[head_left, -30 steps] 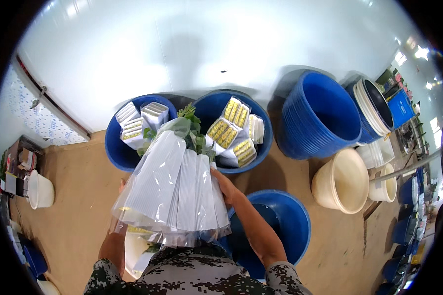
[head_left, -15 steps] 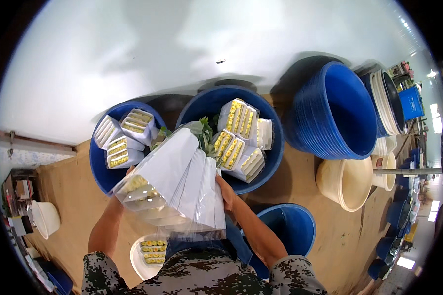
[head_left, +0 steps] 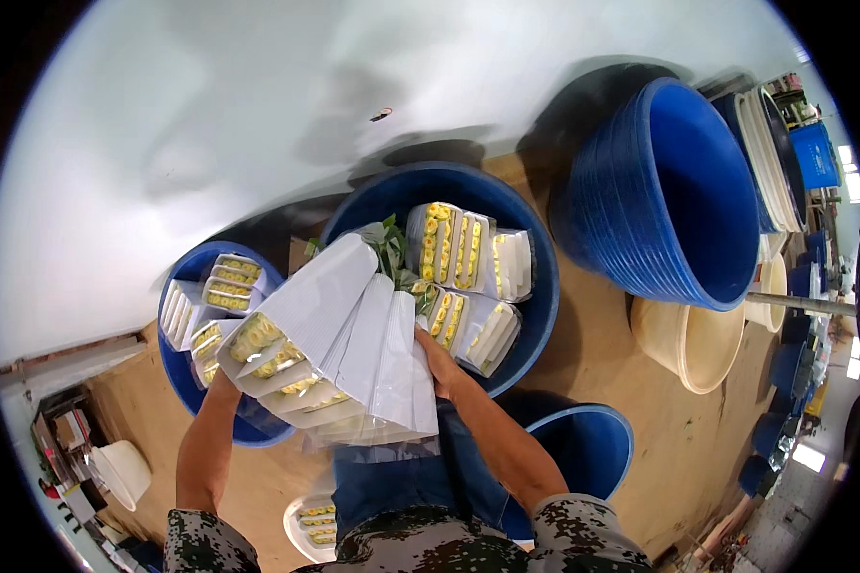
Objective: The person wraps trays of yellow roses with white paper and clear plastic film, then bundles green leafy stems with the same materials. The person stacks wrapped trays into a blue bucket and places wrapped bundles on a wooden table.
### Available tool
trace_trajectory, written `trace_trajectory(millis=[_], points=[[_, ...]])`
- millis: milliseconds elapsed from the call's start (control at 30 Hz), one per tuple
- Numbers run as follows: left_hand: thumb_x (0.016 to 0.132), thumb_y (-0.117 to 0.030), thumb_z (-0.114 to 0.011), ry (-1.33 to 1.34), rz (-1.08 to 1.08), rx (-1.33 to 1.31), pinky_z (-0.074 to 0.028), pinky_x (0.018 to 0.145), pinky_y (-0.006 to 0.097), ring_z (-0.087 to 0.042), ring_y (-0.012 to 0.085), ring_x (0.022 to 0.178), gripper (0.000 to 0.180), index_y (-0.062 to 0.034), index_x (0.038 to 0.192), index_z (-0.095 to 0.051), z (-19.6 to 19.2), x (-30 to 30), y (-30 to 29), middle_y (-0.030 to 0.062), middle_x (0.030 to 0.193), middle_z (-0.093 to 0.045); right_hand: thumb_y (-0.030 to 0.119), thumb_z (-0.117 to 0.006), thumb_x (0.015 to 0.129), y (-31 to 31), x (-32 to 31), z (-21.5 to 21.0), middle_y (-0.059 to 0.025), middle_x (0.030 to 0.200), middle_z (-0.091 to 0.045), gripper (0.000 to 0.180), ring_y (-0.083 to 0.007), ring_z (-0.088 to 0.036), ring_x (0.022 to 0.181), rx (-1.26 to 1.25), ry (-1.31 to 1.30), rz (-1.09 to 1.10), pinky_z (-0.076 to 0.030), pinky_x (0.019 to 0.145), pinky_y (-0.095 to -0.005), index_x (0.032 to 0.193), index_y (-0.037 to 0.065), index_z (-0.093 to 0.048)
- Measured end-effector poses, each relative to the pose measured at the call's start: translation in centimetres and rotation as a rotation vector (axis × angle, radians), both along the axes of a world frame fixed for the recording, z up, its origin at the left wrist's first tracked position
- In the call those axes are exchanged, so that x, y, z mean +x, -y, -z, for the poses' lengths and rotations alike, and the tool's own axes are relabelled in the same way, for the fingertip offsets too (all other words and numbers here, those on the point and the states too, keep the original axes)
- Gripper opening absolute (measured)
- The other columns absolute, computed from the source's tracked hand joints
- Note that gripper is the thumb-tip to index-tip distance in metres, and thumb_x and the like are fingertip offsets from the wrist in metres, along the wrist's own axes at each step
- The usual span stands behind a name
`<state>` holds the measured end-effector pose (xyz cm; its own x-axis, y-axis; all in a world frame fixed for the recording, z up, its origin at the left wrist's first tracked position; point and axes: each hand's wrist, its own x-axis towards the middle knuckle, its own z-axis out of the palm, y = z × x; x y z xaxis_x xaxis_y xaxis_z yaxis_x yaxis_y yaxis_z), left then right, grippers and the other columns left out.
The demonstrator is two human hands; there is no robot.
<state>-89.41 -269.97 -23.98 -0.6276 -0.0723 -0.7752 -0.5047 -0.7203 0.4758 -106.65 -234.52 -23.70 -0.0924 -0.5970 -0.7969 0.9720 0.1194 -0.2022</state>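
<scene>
Your right hand bends around the right edge of a broad, fanned bundle of yellow flowers in white paper sleeves and clear film, held in front of your body; some of its fingertips are hidden. Your left hand is out of sight behind the bundle's other side, so how far its fingers are spread can't be told. Gripping from both sides probably keeps the wide fan together, with the flower heads turned back toward you, clear of your palms, and the green leaves pointing away.

Your left forearm reaches almost straight ahead, while your right forearm slants inward.

Just beyond your right fingers, a large round blue plastic tub holds similar wrapped flowers, probably leaned together for mutual support. Near your left wrist is a smaller blue tub with more. Farther right of your fingers stands a tall stack of ribbed blue tubs.
</scene>
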Motion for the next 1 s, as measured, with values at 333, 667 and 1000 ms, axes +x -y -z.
trace_trajectory(millis=[333, 667, 1000], points=[[0.095, -0.066, -0.030, 0.068, 0.123, 0.121, -0.048, 0.084, 0.041, -0.053, 0.0238, 0.108, 0.075, -0.0121, 0.146, -0.036, 6.4, -5.0, 4.9, 0.0121, 0.140, -0.048, 0.050, -0.043, 0.097, 4.2, -6.4, 1.4, -0.0156, 0.123, -0.062, 0.059, -0.0239, -0.065, 0.106, 0.088, 0.101, -0.037, -0.053, 0.091, -0.0390, 0.134, 0.005, -0.050], [0.094, -0.069, -0.028, 0.123, 0.475, 0.221, -0.049, 0.081, 0.042, -0.052, 0.0251, 0.106, 0.077, -0.0134, 0.147, -0.034, 10.9, -7.8, 1.2, 0.0124, 0.142, -0.046, 0.047, -0.047, 0.095, 4.4, -4.1, 7.3, -0.0126, 0.121, -0.062, 0.056, -0.0242, -0.063, 0.105, 0.286, 0.131, 0.006, -0.052, 0.089, -0.0411, 0.132, 0.006, -0.050], [0.097, -0.065, -0.023, 0.274, 0.521, 0.035, -0.028, 0.111, 0.032, -0.040, 0.0238, 0.133, 0.078, -0.0081, 0.151, -0.027, -0.3, -6.6, -8.1, 0.0141, 0.146, -0.041, 0.049, -0.048, 0.093, 6.5, -4.1, 0.2, -0.0216, 0.140, -0.044, 0.076, -0.0265, -0.051, 0.121, 0.447, -0.186, -0.372, -0.039, 0.102, -0.0336, 0.143, -0.007, -0.033]])
